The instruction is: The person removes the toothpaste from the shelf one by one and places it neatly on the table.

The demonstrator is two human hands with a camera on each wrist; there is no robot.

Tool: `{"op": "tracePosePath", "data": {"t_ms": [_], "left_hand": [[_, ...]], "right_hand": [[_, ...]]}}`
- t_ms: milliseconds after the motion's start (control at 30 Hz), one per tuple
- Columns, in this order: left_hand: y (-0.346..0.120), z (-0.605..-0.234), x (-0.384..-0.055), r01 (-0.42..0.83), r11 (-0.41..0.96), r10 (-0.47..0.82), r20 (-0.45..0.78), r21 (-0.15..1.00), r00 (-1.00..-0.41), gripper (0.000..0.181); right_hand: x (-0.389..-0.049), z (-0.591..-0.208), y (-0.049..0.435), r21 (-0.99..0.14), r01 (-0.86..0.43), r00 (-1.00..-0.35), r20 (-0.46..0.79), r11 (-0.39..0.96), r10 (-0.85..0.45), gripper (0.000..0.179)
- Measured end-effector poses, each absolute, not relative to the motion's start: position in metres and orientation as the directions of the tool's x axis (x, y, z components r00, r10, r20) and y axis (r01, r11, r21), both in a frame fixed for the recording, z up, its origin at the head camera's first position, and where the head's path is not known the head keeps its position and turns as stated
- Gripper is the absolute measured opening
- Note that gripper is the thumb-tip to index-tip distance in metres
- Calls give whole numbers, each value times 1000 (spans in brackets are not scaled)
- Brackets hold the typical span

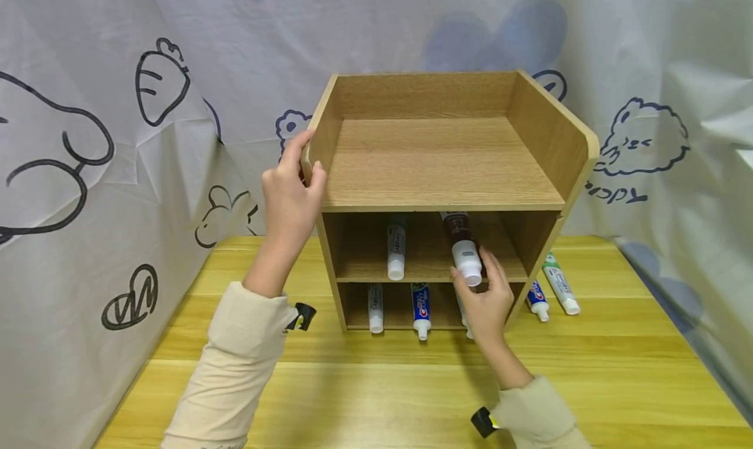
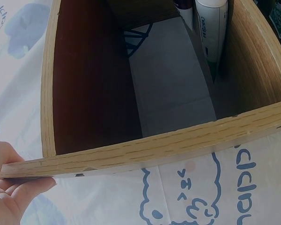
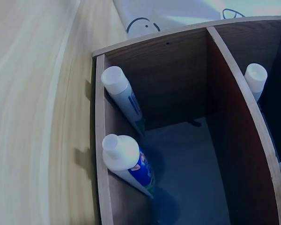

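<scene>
A wooden shelf unit (image 1: 438, 158) stands on the table. My left hand (image 1: 290, 191) grips the front of its upper left side panel, and in the left wrist view thumb and fingers of that hand (image 2: 14, 187) lie on either side of the board. On the middle level lies a toothpaste tube (image 1: 466, 249), dark red with a white cap end. My right hand (image 1: 488, 299) holds it by this end, thumb on the left and fingers on the right. Left of it on the same level is a white toothpaste tube (image 1: 397, 248).
On the bottom level lie a white tube (image 1: 375, 308), a blue tube (image 1: 421, 305) and another tube (image 1: 463, 315) partly hidden by my right hand. Right of the unit, a blue tube (image 1: 536, 300) and a green-and-white tube (image 1: 560, 283) rest on the table (image 1: 376, 383). A printed curtain (image 1: 376, 31) hangs behind.
</scene>
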State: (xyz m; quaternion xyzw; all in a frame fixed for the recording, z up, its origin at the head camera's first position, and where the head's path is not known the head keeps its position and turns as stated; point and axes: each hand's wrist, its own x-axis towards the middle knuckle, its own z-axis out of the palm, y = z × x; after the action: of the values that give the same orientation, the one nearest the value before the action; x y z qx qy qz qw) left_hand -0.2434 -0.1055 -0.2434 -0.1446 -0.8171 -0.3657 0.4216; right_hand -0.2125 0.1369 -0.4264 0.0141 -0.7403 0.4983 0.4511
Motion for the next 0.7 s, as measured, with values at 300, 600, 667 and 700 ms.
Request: {"op": "tracePosePath", "data": {"t_ms": [300,600,667,700], "left_hand": [[-104,-242,-243,542,689,-76,791,482,-607,39],[-104,-243,-243,546,687,-76,795,479,-602,38],[-105,-243,-243,546,687,-77,795,479,-601,38],[-104,-243,-242,545,688,-76,795,479,-602,38]], "right_hand": [[-216,-424,131,-714,-422,-559,690,558,460,50],[-217,-424,129,-710,-381,-556,688,593,466,49],[-217,-424,130,-699,-373,-549,697,611,462,47],[-217,-424,130,-692,-371,-543,703,619,460,46]]}}
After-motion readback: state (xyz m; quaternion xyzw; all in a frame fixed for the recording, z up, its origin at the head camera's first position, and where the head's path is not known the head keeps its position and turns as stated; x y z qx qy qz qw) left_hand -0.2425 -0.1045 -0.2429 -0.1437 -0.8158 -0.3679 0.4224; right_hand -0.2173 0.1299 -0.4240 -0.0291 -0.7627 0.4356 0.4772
